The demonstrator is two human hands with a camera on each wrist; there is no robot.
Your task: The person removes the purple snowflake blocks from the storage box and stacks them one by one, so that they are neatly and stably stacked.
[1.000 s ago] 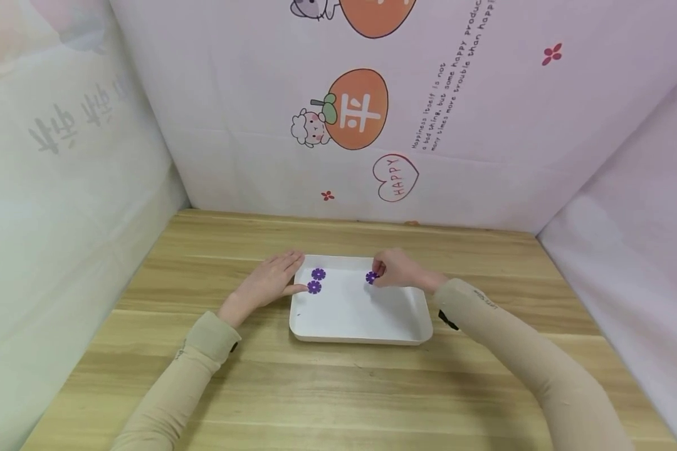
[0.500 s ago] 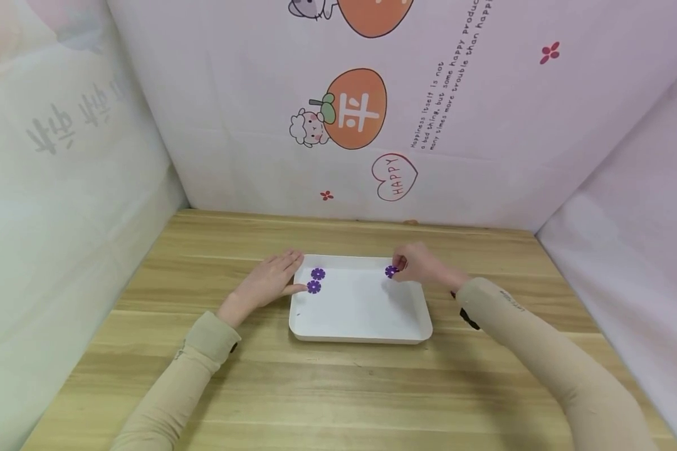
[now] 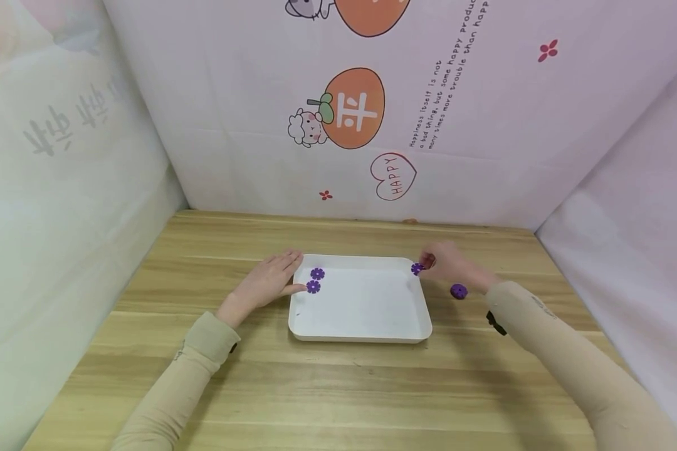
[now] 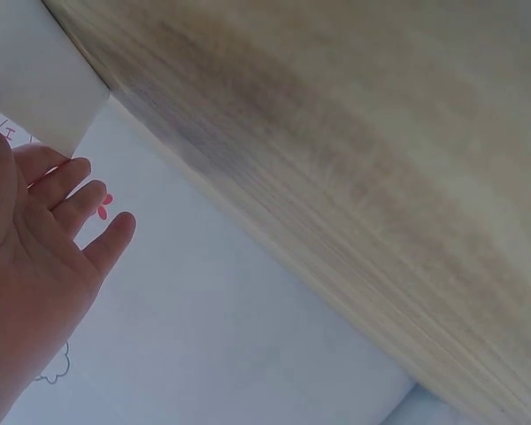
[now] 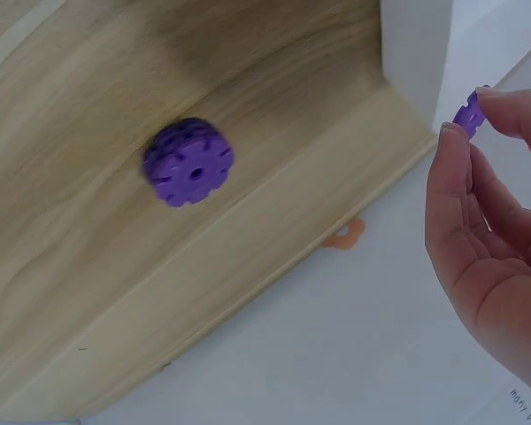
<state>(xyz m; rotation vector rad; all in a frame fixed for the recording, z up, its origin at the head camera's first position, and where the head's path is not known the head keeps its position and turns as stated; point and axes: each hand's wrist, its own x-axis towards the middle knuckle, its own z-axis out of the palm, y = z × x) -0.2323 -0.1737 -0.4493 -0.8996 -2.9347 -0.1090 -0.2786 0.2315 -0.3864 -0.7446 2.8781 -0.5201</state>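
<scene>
My left hand (image 3: 266,280) rests with straight fingers along the left rim of a white tray (image 3: 361,307); in the left wrist view the same hand (image 4: 44,239) touches the tray's edge. Inside the tray, near its far left corner, lie two purple snowflake discs, one (image 3: 317,274) just behind the other (image 3: 313,287), close to the left thumb. Over the tray's far right corner my right hand (image 3: 448,263) pinches a third purple snowflake disc (image 5: 469,115) between thumb and fingertips. On the wood to the right of the tray stands a small stack of purple discs (image 5: 190,164).
The wooden table (image 3: 338,394) extends around the tray. Printed white cloth (image 3: 259,163) hangs as a wall behind the table, with more cloth along the left and right sides.
My right hand has moved right and slightly back with the pinched disc, from over the tray to its far right corner, uncovering the disc stack. The left hand stays in place.
</scene>
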